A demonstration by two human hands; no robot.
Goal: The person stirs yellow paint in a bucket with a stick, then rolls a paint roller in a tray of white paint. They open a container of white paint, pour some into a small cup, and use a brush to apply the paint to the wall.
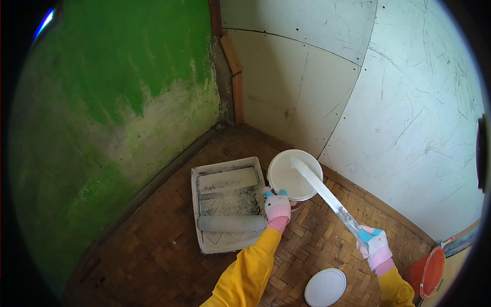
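Right hand grips stir stick, tip dipped in white bucket. Left hand clasps bucket rim; fingers partly hidden. Roller lies in tray. Orange bucket cut off.

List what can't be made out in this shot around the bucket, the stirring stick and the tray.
Head view only:
- Stirring stick: lower end sunk in paint, depth hidden.
- White bucket: near wall hidden behind left hand; the hand's grip on the rim unclear.
- Roller in the tray: handle not visible.
- Orange object: cut off by the lens edge.
- Right hand: glove covers the fingers.
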